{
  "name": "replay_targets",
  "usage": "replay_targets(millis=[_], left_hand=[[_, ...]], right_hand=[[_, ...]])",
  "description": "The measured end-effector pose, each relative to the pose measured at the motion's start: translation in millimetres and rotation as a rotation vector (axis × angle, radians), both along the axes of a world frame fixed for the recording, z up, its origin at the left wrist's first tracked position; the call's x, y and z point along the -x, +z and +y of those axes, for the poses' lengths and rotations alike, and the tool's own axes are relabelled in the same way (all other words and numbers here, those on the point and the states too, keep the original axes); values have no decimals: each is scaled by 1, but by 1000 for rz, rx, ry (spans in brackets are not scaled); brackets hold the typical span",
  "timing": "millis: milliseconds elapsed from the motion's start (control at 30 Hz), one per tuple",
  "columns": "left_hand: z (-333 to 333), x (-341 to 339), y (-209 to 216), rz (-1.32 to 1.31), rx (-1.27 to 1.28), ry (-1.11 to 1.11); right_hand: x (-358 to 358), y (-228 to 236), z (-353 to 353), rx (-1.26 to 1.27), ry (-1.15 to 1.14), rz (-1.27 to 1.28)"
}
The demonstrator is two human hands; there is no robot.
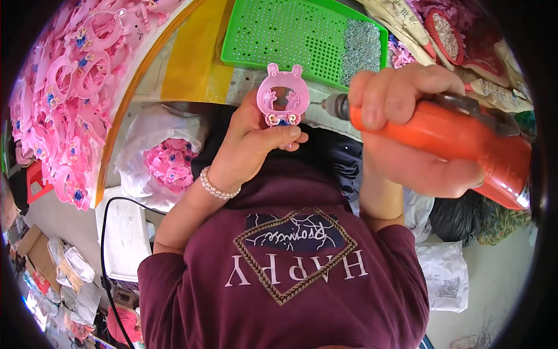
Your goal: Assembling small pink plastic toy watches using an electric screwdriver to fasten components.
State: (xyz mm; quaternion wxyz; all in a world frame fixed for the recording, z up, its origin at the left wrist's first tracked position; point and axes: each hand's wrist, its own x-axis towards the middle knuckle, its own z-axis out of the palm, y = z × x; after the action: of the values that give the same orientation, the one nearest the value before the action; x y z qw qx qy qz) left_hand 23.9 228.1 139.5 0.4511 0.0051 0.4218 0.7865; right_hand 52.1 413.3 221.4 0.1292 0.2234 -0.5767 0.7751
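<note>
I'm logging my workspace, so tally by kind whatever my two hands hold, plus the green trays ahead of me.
Pink frame, in the left hand: 1
Orange power tool, in the right hand: 1
Green tray, beyond the hands: 1
Total: 3

Near a green tray of screws, we hold a pink plastic frame in our left hand and an orange drill in our right hand.
</note>
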Motion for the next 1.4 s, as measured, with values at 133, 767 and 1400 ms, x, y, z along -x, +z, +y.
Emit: replay_targets(millis=[133, 767, 1400], left_hand=[[1, -1, -4, 14, -19, 3], [4, -5, -6, 11, -35, 40], [7, -4, -9, -2, -48, 36]], right_hand=[[-7, -2, -15, 55, -94, -50], [-17, -22, -39, 206, -208, -251], [-19, -14, -37, -66, -280, -364]])
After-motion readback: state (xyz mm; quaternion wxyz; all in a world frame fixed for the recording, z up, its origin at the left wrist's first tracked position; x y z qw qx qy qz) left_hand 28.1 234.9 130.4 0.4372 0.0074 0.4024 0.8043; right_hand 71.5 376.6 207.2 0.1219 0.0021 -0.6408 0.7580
